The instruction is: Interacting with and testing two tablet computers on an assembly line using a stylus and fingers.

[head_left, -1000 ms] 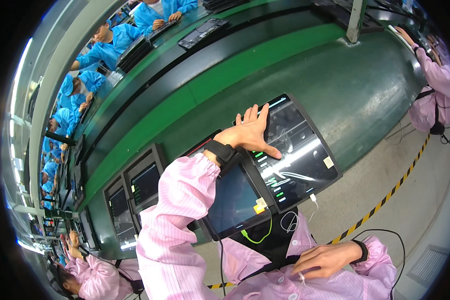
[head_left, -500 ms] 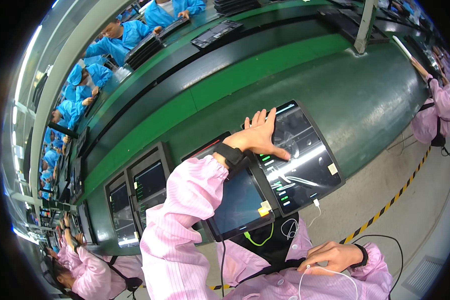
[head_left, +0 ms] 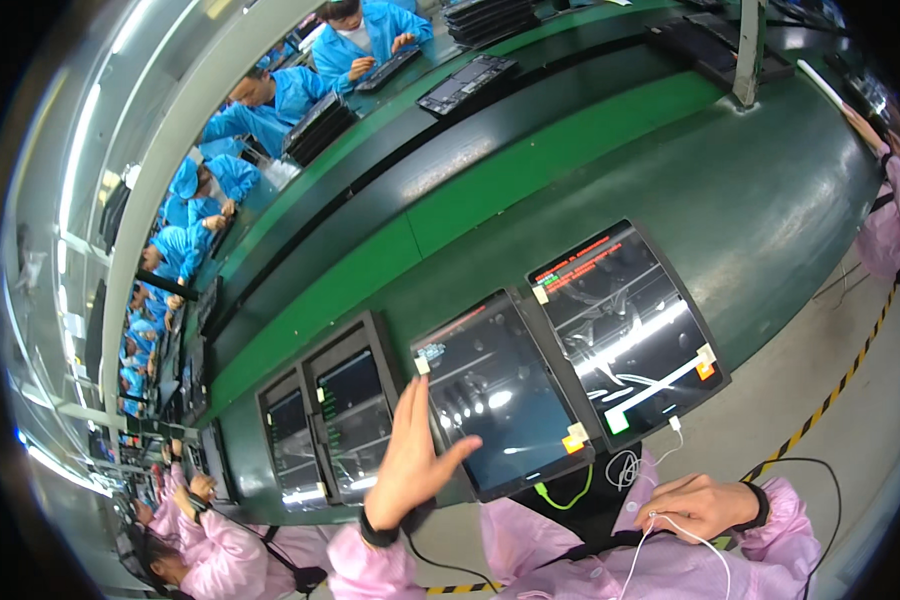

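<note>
My left hand (head_left: pixel 410 465) is open, its fingers stretched out and thumb apart, by the left edge of the middle tablet (head_left: pixel 500 400). That tablet has a dark screen, small yellow stickers, and a green-tipped cable (head_left: pixel 567 497) at its lower edge. Right of it lies another tablet (head_left: pixel 625 335), with red lines at the top of its screen and a green patch low down. A white plug (head_left: pixel 675 424) goes into its lower edge. Close to my body, my right hand (head_left: pixel 705 505) pinches a thin white cable (head_left: pixel 725 560). Both wrists wear black bands.
Two more tablets (head_left: pixel 355 425) sit in dark frames on the left of the green bench (head_left: pixel 770 210). Across the bench, people in blue (head_left: pixel 370 40) work on devices. Other workers in pink sit at left and right. A metal post (head_left: pixel 748 60) rises at the back right.
My left hand has lifted off the right tablet and drawn back leftward to the middle one. The right tablet's green rows have given way to red lines. My right hand keeps the cable.
</note>
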Demonstrator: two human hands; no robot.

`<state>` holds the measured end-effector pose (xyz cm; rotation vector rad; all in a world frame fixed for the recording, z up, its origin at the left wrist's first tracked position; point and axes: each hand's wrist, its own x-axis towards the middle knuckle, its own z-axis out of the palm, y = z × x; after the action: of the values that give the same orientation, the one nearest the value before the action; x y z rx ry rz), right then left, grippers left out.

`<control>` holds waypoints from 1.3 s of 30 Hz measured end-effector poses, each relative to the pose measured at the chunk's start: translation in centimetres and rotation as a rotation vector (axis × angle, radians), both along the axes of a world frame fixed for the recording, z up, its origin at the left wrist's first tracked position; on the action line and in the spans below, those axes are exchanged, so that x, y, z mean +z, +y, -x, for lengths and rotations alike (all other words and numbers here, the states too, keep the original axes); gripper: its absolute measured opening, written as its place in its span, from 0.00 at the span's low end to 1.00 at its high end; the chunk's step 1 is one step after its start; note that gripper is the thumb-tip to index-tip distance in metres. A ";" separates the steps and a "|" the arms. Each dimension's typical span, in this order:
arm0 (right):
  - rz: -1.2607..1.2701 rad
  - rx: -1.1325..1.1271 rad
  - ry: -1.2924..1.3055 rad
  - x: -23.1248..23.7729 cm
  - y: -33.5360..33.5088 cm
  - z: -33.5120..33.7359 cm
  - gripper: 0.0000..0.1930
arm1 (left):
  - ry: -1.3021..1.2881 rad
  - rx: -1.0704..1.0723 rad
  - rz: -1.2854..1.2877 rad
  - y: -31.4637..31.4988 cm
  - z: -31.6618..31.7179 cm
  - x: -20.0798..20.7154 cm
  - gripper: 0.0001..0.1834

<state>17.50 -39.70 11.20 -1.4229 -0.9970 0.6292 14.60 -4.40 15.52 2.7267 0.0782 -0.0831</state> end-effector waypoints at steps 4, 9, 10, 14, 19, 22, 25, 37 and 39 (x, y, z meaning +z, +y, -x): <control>-0.021 -0.023 0.004 0.2 0.5 -0.7 0.07 | 0.013 0.265 0.264 -1.2 5.4 -3.7 0.56; 0.031 -0.016 -0.035 0.9 1.1 -1.3 0.10 | -0.007 0.315 0.391 -3.5 6.3 -6.1 0.64; 0.032 0.008 -0.046 1.3 1.3 -1.6 0.12 | 0.004 0.331 0.419 -3.5 6.3 -6.4 0.66; 0.227 -0.266 -0.161 2.1 0.7 -2.2 0.21 | 0.007 0.339 0.404 -3.8 6.7 -6.6 0.69; 0.412 -0.949 -0.450 -1.2 -1.5 -4.4 0.28 | -0.014 0.284 0.421 -3.9 6.8 -7.5 0.70; 0.553 -1.088 -0.411 -3.3 -2.8 -5.1 0.32 | -0.029 0.282 0.395 -3.8 7.0 -8.0 0.72; 0.546 -0.878 -0.002 -4.3 -3.1 -5.0 0.39 | -0.049 0.280 0.415 -3.5 7.6 -8.8 0.72; 0.674 -0.792 -0.215 -4.6 -3.2 -4.4 0.60 | -0.047 0.250 0.515 -2.8 7.9 -8.6 0.66; 0.675 -0.791 -0.216 -4.7 -3.0 -4.4 0.60 | -0.045 0.252 0.506 -2.7 8.1 -8.8 0.66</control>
<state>21.94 -42.72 6.52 -2.3344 -0.2914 0.2091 6.48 -7.08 6.75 2.1933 0.3381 0.0286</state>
